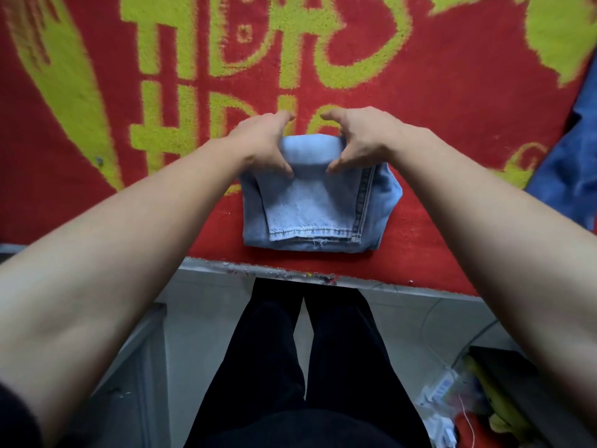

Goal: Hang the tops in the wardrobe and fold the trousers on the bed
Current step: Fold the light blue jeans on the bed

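Near the front edge of the bed [210, 265], on the red-and-yellow blanket [452, 92], the light-blue jeans [310, 211] lie folded into a compact stack, hem facing you. Your left hand [258, 143] and right hand [368, 140] sit side by side at the far fold. Fingers [284, 116] curl over it with thumbs pressing on top, so both hands pinch the denim. Dark blue cloth [568, 163] lies at the right edge, apart from the jeans.
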Tool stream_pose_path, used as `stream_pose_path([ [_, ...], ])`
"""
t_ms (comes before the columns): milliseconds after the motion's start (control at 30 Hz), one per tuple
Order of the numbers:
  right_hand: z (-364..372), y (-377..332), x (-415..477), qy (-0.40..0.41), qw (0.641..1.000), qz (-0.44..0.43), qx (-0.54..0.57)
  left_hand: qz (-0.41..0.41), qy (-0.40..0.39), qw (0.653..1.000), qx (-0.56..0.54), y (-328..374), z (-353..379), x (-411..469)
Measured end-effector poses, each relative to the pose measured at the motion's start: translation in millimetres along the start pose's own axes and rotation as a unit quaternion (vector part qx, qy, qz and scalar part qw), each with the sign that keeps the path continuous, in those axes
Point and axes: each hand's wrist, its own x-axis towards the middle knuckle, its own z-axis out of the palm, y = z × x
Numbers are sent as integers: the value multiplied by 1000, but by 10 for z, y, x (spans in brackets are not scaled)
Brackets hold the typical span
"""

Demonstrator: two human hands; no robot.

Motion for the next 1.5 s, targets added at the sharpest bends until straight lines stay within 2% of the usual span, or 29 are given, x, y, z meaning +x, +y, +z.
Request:
stream_pose_path([
  [167,109,-161,-134,-53,995,33,-74,13,-5,997,72,119,165,-195],
  [367,28,-399,-559,-16,992,43,-116,35,76,988,129,310,52,-663],
  [467,-332,-629,-861,60,989,50,-129,24,138,980,142,356,-352,-988],
  [600,-1151,-1103,-1377,200,967,47,-152,14,261,952,162,424,-1314,-1572],
  [733,-2111,-1717,-2081,358,917,51,-166,3,409,895,179,589,-2403,-2429],
  [833,-2701,-2207,-2724,438,886,33,-147,6,507,843,181,718,-3055,-3163],
  [1000,-3246,-2822,-3565,538,825,5,-172,-2,602,781,165,860,-3639,-4171],
  [1100,-3338,-3091,-3893,577,794,-34,-190,-34,634,755,165,884,-3706,-4639],
  [1200,-3317,-3319,-4089,580,784,-85,-203,-78,644,745,158,846,-3618,-5016],
  [1367,-3003,-3736,-4148,558,772,-190,-239,-194,641,732,128,631,-3051,-5545],
  [1500,-2417,-4288,-4077,483,781,-301,-259,-306,599,733,102,330,-2244,-6106],
])
